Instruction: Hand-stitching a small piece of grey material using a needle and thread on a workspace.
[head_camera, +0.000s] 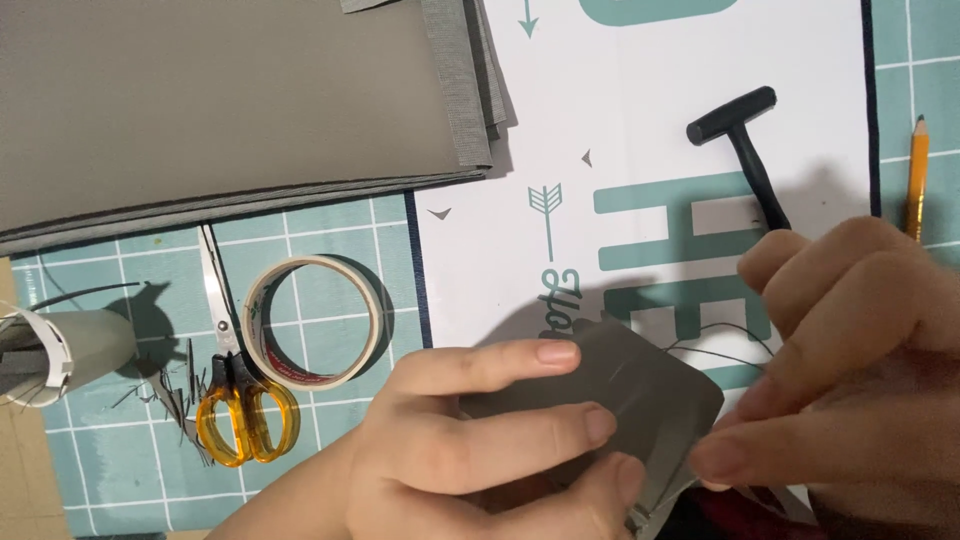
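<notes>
Two bare hands work low in the head view. The left hand (480, 440) lays three visible fingers flat across one small grey leather-like piece with rounded corners (650, 385), pressing and gripping it from the left. The right hand (850, 370) meets the same piece at its right edge, its fingertips (720, 460) drawn narrow together in a pinch there; what lies between them is too small to tell. One thin dark thread (720, 340) loops out from behind the piece toward the right hand. The piece sits over one white printed sheet with teal letters and arrows (640, 150), which lies on one teal cutting mat with a white grid (340, 230).

On the sheet, just above the right hand, rests one black T-handled tool (745, 130). One yellow pencil (917, 175) lies at the right edge on the mat. Left of the hands lie one roll of cream masking tape (312, 320) and one pair of scissors with amber handles (235, 390), side by side and touching. One grey rolled tube (60, 350) lies at the far left. One stack of large grey sheets (230, 100) fills the upper left.
</notes>
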